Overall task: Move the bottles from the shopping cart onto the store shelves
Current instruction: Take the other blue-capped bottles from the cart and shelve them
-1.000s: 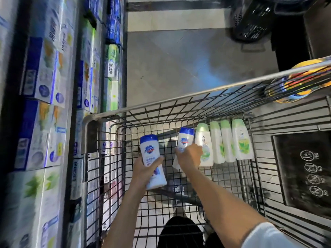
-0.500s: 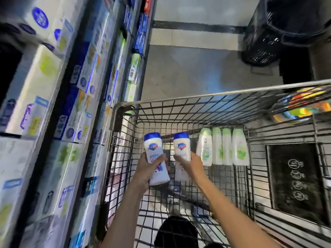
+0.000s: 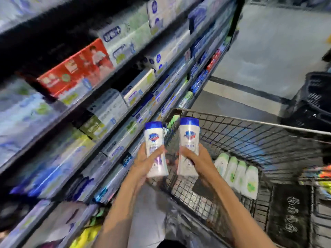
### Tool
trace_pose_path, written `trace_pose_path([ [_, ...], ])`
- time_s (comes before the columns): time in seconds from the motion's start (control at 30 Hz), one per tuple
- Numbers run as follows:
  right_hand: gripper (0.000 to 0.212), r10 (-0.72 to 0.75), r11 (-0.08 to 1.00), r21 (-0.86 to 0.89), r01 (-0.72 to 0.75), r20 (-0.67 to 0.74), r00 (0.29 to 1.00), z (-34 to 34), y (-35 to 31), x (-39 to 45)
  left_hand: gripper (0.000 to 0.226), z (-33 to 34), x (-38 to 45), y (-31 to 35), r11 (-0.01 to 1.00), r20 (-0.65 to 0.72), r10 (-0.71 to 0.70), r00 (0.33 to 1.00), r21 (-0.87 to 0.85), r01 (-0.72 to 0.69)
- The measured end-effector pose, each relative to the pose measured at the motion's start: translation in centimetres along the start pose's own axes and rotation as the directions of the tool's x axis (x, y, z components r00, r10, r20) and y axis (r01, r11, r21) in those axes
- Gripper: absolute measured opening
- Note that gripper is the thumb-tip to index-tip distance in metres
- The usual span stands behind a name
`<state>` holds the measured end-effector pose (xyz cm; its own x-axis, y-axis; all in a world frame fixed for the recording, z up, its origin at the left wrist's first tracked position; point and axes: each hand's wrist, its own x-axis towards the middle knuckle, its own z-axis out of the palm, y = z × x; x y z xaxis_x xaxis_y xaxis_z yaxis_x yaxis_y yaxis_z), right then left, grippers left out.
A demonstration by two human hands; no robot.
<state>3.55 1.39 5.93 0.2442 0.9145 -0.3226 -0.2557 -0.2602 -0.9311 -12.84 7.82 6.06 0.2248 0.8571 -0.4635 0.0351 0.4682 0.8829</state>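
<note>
So each hand has one blue-capped bottle, both upright with caps on top. Left hand [image 3: 143, 161] is wrapped round the lower half of the left bottle [image 3: 155, 149], thumb across the front of the label; right hand [image 3: 194, 161] does the same to the right bottle [image 3: 189, 148]. Both grips are curled round the bottles, not spread. Holding them low on the body leaves the tops free, which I'd guess is so they can be slid base-first onto a shelf without knuckles hitting the stock.

The two bottles are up above the near-left corner of the cart [image 3: 250, 122], close together but not touching as far as I can tell, and angled toward the shelves [image 3: 114, 111] on the left. Looks like the carry step, lifted out and heading for a shelf, nothing placed yet.

What's in what:
- Cart: four green-capped bottles [image 3: 238, 178] lined up side by side against the right part of the basket, looks like they're standing against the wire. A dark panel with white symbols sits to their right. Something colourful at the far right edge, too blurred to name.
- Shelves: packed with boxed goods, mostly white and blue, one red box [image 3: 75, 68] higher up. Very smeared, so I can't pick out a gap for the bottles.
- Dark crate [image 3: 311, 102] on the floor beyond the cart, contents not visible.
</note>
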Motion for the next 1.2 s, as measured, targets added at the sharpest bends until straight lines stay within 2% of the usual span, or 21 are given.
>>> trace_pose_path([
  [0.13, 0.015, -0.066, 0.998, -0.009, 0.068, 0.157, 0.985, 4.6, -3.0, -4.1, 0.021, -3.6, -6.4, 2.1, 0.985, -0.095, 0.131, 0.987, -0.102, -0.141],
  [0.2, 0.018, -0.083, 0.996, -0.016, 0.089, 0.227, 0.970, 7.2, -3.7, -5.8, 0.022, -6.0, -9.5, 2.7, 0.975, -0.152, 0.165, 0.975, -0.127, -0.184],
  [0.3, 0.010, -0.104, 0.993, -0.023, 0.118, 0.327, 0.939, 11.5, -4.1, -8.1, 0.028, -10.2, -14.2, 3.0, 0.961, -0.250, 0.206, 0.946, -0.128, -0.243],
  [0.5, 0.035, -0.047, 0.997, -0.021, 0.071, 0.554, 0.831, 21.8, -4.1, -13.7, 0.025, -20.1, -23.2, 2.5, 0.937, -0.460, 0.283, 0.842, -0.057, -0.345],
  [0.73, 0.032, 0.005, 1.000, -0.019, 0.011, 0.688, 0.726, 34.6, 0.1, -22.5, 0.026, -32.9, -34.4, -0.8, 0.917, -0.610, 0.297, 0.735, -0.032, -0.397],
  [0.9, 0.040, 0.016, 0.998, -0.051, 0.037, 0.774, 0.633, 42.1, 3.4, -29.3, 0.028, -40.2, -41.6, -3.7, 0.911, -0.683, 0.289, 0.671, -0.020, -0.412],
  [1.03, 0.037, 0.022, 0.999, -0.042, 0.022, 0.822, 0.568, 46.1, 4.7, -33.9, 0.028, -43.5, -46.7, -5.5, 0.903, -0.735, 0.286, 0.615, -0.008, -0.430],
  [1.2, 0.042, -0.038, 0.994, -0.016, 0.106, 0.872, 0.488, 49.2, 3.0, -37.6, 0.033, -45.4, -52.5, -4.8, 0.876, -0.770, 0.352, 0.532, 0.071, -0.477],
])
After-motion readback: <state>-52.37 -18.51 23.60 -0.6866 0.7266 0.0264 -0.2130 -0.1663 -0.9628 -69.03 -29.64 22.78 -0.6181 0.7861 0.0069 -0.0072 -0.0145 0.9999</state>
